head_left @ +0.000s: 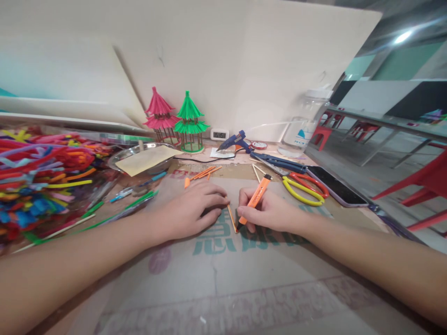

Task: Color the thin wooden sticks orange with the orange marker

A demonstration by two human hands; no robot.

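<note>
A thin orange stick [232,217] lies on the printed cardboard sheet [223,274] between the two hands, its upper end hidden under the fingertips of the left hand [190,209], which presses flat with fingers loosely spread. The right hand [268,211] is closed around an orange utility knife [256,197], tip down at the stick's lower end — whether a blade is out is too small to tell. Beyond lie yellow-and-red scissors [303,186], a phone [335,186], a blue glue gun [232,141] and loose orange sticks [202,173] — far left, a blurred pile of coloured strips [38,172].
</note>
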